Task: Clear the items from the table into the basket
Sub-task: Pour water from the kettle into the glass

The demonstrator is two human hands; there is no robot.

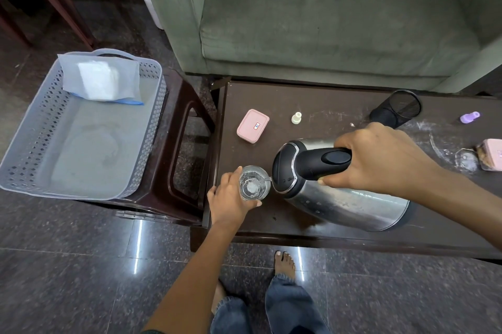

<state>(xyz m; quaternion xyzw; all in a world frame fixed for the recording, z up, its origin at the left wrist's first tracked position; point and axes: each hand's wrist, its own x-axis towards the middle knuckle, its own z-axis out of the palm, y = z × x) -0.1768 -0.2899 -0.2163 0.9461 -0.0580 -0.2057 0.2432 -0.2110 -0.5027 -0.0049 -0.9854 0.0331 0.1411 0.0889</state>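
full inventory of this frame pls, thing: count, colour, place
basket: 1, grey, on dark stool left of table
zip bag: 1, clear with white contents, in basket's far end
table: 1, dark brown, before sofa
sofa: 1, grey-green, behind table
kettle: 1, steel and black, tilted, pouring into glass
glass: 1, clear, table's near left corner
pink boxes: 2, one far left, one right edge
small cap: 1, cream, table middle
mesh cup: 1, black, lying on side
purple piece: 1, far right
left hand: holds glass
right hand: grips kettle handle
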